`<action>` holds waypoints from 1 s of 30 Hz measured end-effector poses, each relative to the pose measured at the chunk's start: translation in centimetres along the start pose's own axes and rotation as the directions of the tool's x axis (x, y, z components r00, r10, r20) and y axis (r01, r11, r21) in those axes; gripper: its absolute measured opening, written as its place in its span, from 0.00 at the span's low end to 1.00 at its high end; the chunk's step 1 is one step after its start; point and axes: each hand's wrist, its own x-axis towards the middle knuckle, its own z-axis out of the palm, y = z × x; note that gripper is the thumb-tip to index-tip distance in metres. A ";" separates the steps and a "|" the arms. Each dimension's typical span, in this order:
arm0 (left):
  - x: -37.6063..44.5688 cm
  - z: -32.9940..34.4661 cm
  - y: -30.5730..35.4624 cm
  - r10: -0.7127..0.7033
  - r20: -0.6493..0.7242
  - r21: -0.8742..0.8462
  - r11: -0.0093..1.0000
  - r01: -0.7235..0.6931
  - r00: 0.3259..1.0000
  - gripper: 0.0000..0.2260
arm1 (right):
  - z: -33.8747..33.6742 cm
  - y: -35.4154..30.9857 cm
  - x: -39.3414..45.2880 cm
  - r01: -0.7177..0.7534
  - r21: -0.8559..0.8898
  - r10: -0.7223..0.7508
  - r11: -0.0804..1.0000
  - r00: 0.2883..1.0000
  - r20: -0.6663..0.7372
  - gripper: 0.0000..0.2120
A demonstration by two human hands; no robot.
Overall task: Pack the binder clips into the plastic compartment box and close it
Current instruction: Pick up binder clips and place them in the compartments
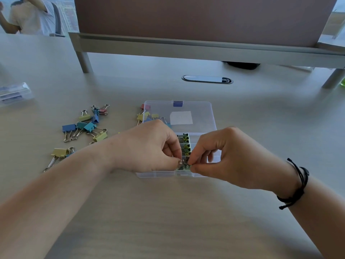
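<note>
A clear plastic compartment box (164, 174) lies open on the table, its lid (197, 109) folded back flat behind it. Small binder clips (184, 144) fill its middle compartments. My left hand (149, 148) and my right hand (224, 157) meet over the box's near middle compartment, both pinching a small green binder clip (183, 165) there. Several larger loose binder clips (85, 126) in blue, teal, yellow and pink lie on the table to the left. A few more loose clips (143, 114) sit beside and under the lid's left edge.
A clear plastic case (15, 93) rests at the far left. A raised monitor shelf (186, 47) on legs spans the back, with a cable grommet (207, 79) in front of it. A person (28, 15) stands at the top left.
</note>
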 end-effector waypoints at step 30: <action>0.3 -0.9 -0.3 -0.003 0.000 -0.032 0.999 0.003 1.000 0.05 | 1.3 0.0 -0.3 0.087 -0.283 -0.074 0.955 0.996 0.054 0.08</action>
